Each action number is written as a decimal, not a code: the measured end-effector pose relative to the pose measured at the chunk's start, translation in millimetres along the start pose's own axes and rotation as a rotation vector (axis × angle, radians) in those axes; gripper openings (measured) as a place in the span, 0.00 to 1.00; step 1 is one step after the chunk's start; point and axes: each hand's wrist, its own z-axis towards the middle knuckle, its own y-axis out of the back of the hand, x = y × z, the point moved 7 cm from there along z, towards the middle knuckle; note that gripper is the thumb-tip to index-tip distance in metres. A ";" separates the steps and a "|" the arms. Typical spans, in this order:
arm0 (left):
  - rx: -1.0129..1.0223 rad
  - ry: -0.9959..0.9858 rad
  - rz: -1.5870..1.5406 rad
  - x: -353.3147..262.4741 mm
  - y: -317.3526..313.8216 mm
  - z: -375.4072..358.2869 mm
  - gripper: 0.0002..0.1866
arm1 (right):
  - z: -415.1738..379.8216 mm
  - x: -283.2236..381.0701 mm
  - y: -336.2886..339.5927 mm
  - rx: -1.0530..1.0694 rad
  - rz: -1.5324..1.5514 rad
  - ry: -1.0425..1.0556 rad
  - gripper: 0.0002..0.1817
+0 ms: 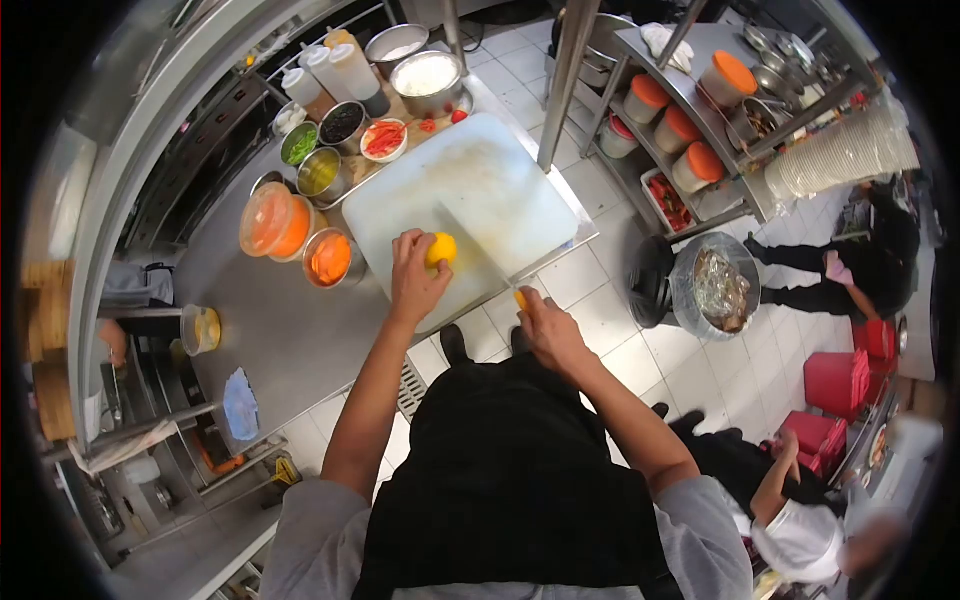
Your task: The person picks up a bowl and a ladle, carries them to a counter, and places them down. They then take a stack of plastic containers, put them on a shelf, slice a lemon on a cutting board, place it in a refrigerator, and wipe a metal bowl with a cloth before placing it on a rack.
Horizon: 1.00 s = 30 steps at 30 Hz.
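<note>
A yellow lemon-like fruit (441, 250) rests on the white cutting board (500, 180), near its front left part. The fingers of my left hand (417, 270) are closed round the fruit's left side. My right hand (549, 327), just off the board's front edge, grips the yellow handle (520, 299) of a knife. The knife's blade (475, 242) reaches up and left over the board, to the right of the fruit. Its edge and the fruit appear apart.
Bowls of sliced food (384, 140), squeeze bottles (350, 72) and orange tubs (275, 222) line the board's left and far sides. A lined bin (715, 287) stands right on the floor. Two people (885, 245) are at the right; a blue cloth (240, 405) lies left.
</note>
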 end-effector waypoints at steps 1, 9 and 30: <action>0.011 -0.005 -0.010 -1.9 -1.4 1.5 0.19 | 1.1 -3.9 -4.2 -0.005 0.000 -0.015 0.21; 0.076 -0.033 -0.037 -4.8 -2.2 10.6 0.19 | -27.0 43.9 12.5 -0.033 0.120 0.051 0.19; 0.035 -0.012 -0.073 -2.7 -2.1 10.1 0.19 | -46.1 58.0 9.3 0.101 0.078 -0.064 0.12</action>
